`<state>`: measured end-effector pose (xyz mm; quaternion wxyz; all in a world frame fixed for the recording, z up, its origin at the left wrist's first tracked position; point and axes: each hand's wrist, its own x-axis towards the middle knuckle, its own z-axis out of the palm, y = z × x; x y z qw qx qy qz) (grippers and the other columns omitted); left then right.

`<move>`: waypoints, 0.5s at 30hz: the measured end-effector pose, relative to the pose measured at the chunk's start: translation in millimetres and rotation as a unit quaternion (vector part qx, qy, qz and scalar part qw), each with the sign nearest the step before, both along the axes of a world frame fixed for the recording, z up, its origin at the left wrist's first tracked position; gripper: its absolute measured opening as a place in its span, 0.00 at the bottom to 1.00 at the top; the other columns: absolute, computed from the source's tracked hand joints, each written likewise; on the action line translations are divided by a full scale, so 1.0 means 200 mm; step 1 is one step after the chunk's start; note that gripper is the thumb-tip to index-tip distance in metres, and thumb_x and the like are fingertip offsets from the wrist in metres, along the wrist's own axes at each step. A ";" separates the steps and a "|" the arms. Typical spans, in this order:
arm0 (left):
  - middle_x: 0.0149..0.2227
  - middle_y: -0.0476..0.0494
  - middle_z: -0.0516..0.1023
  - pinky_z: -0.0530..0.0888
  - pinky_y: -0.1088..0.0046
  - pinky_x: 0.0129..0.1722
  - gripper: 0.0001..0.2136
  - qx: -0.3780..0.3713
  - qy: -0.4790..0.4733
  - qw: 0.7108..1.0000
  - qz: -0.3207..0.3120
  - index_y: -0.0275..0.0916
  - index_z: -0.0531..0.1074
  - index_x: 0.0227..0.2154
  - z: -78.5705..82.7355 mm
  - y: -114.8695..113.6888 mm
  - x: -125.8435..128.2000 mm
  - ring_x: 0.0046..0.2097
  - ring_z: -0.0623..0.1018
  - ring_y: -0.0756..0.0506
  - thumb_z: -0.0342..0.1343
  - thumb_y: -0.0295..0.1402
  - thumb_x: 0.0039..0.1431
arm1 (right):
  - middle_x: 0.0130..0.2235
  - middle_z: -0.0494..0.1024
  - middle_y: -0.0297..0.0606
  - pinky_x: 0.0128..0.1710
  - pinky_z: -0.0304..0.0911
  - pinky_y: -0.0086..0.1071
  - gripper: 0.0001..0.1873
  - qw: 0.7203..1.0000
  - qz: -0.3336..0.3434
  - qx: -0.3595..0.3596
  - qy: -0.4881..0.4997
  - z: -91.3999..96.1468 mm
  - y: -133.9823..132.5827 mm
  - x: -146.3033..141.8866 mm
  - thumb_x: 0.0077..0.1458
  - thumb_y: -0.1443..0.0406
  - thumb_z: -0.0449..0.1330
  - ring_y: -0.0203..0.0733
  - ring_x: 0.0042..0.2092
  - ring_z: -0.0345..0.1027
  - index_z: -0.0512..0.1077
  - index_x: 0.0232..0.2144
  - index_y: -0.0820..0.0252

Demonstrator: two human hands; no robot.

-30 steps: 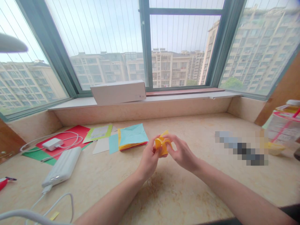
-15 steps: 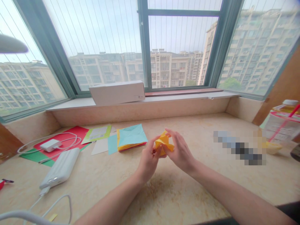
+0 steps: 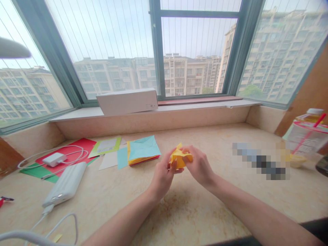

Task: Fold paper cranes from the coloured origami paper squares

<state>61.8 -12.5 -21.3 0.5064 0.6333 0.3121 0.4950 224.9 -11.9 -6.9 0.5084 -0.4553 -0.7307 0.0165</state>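
Note:
A folded piece of yellow paper (image 3: 180, 159) is held between my two hands, above the stone-patterned countertop. My left hand (image 3: 164, 171) grips its left side, with the thumb on the near face and fingers behind and below. On the right, my right hand (image 3: 198, 164) pinches the paper's right edge, its fingers bent over the top. Pointed flaps stick up and out to the right; the exact folded shape is partly covered by my fingers. Left of my hands lies a stack of coloured paper (image 3: 144, 150) with a light blue sheet on top.
At left are a white power bank (image 3: 65, 184), a white charger (image 3: 54, 159) with cable, and red paper (image 3: 84, 145). A white box (image 3: 127, 102) stands on the windowsill. A plastic cup (image 3: 304, 136) with a straw and a blurred-out object (image 3: 260, 161) are at right.
My right hand has turned inward and its fingers have curled lower over the yellow paper. The paper's flaps have shifted and spread slightly to the right. My left hand keeps its grip.

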 end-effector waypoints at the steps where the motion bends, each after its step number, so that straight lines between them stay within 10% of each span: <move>1: 0.42 0.40 0.78 0.81 0.62 0.40 0.25 0.003 0.001 1.000 -0.003 0.39 0.61 0.60 0.00 0.00 0.00 0.36 0.81 0.45 0.52 0.43 0.64 | 0.37 0.80 0.37 0.36 0.67 0.34 0.10 0.999 0.003 -0.016 0.040 0.00 0.00 0.00 0.54 0.73 0.56 0.44 0.36 0.75 0.68 0.38 0.56; 15: 0.32 0.47 0.70 0.72 0.78 0.22 0.22 0.039 0.002 0.999 -0.025 0.48 0.59 0.61 0.00 -0.02 0.01 0.27 0.69 0.52 0.48 0.32 0.65 | 0.39 0.79 0.40 0.35 0.70 0.35 0.10 0.980 0.063 -0.034 0.186 0.02 0.00 -0.03 0.62 0.59 0.55 0.44 0.39 0.74 0.71 0.41 0.55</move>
